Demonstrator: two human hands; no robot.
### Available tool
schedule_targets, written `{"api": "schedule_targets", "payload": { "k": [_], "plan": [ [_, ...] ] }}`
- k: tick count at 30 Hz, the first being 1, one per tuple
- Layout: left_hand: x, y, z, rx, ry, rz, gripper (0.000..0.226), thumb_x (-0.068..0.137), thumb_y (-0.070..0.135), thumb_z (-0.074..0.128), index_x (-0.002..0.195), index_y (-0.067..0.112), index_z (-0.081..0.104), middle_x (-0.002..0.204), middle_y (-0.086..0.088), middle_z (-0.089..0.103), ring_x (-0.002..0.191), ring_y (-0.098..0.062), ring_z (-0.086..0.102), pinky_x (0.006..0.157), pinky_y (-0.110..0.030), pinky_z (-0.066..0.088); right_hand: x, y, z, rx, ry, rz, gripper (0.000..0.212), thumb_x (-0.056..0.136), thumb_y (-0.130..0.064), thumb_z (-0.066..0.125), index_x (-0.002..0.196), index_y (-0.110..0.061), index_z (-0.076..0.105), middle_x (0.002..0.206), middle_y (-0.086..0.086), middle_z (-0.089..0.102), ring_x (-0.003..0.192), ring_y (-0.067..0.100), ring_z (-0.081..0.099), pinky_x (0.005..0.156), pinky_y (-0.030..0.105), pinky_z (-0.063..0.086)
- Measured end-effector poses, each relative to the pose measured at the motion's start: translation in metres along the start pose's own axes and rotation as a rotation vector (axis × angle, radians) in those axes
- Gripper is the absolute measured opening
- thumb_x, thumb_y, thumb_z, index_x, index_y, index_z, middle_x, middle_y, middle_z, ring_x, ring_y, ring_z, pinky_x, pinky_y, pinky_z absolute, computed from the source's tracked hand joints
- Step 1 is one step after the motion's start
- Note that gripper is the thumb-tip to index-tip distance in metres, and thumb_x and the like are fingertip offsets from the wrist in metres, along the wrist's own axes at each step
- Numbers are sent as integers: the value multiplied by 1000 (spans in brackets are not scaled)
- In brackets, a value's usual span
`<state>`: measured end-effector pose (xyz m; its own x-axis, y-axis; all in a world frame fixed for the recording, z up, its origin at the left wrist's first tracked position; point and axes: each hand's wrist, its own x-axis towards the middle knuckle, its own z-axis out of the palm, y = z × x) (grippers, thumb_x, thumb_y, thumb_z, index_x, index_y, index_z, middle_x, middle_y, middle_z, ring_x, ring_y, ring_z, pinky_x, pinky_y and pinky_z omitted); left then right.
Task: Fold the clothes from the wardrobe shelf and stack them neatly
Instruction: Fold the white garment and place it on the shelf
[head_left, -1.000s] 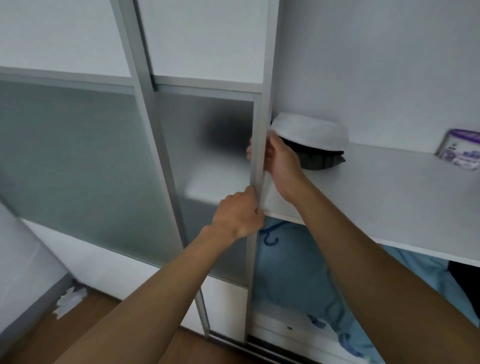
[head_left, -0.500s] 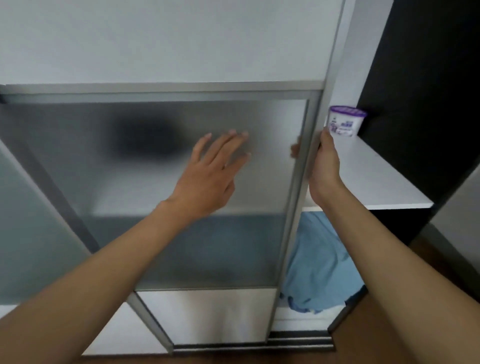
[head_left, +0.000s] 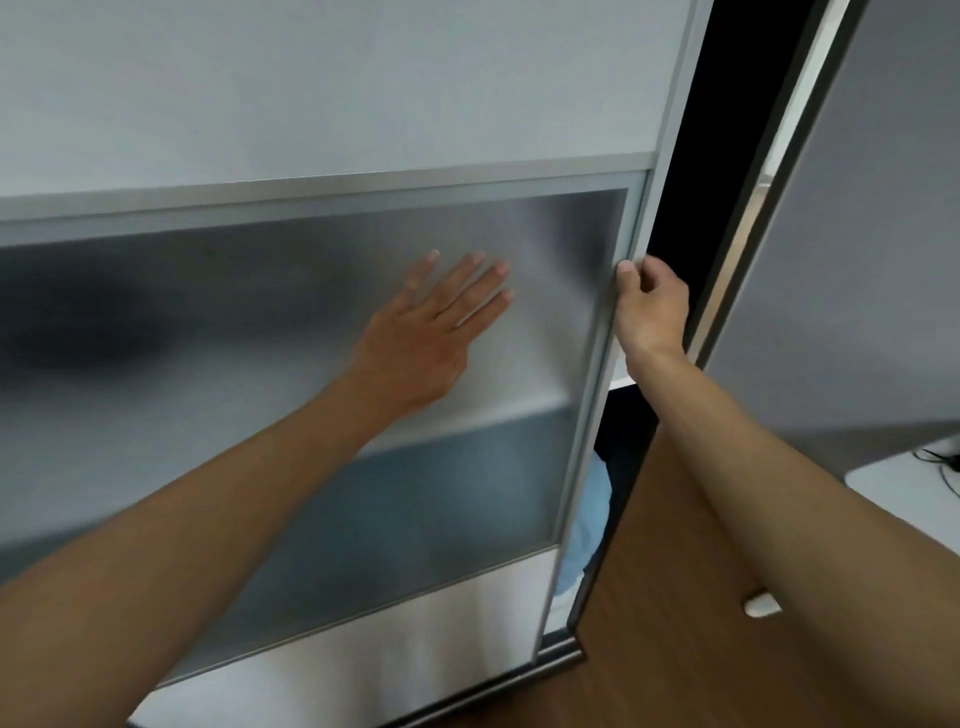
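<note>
left hand (head_left: 421, 338) flat, right hand (head_left: 652, 306) gripping, one door (head_left: 156, 415)

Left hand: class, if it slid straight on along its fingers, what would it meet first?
The left hand lies flat on the frosted panel, fingers pointing up and right. It would probably meet the door's metal frame near the panel's upper right corner, above the right hand.

Both forearms bare, stretched forward and up. Left grip (head_left: 421, 338) flat, fingers straight, slightly spread, palm pressed forward. Right grip (head_left: 652, 306) curled round the door edge (head_left: 589, 405), thumb on its front, fingers behind.
</note>
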<state>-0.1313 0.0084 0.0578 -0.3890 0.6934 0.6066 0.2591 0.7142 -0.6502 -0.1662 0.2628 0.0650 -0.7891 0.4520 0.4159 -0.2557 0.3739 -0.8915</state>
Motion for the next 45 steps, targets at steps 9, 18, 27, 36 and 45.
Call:
{"api": "schedule_targets", "payload": {
  "k": [9,18,27,36,45],
  "plan": [
    [58,44,24,-64,20,15,70,87,17,46,154,14,28,164,-7,20,152,-29,16,123,-53,2,49,31,-47,12,57,129,65,95,-42,56,147,-11,34,137,-4,47,127,15,46,103,25,34],
    [93,71,29,-39,29,20,70,85,16,46,153,13,32,163,-8,24,151,-31,20,122,-55,6,82,54,-73,47,-206,213,61,103,-41,36,157,-16,19,161,4,28,147,24,28,115,35,24],
    [112,87,31,-11,5,12,71,85,19,48,153,16,33,163,-7,25,151,-30,21,122,-54,4,92,64,-71,16,-102,221,28,104,-29,30,116,-12,48,91,-7,50,83,9,48,70,26,33],
    [118,93,29,26,-66,11,71,87,22,48,155,18,27,164,-5,21,151,-31,18,121,-56,6,95,70,-78,138,-106,196,15,104,-26,36,96,-17,45,84,-5,46,77,7,46,72,30,36],
    [96,93,-6,-57,-339,5,76,77,27,51,150,17,34,165,-7,16,152,-30,14,119,-56,8,28,58,-83,153,-31,19,49,91,-5,55,137,-21,48,144,1,45,136,13,41,115,29,33]
  ]
}}
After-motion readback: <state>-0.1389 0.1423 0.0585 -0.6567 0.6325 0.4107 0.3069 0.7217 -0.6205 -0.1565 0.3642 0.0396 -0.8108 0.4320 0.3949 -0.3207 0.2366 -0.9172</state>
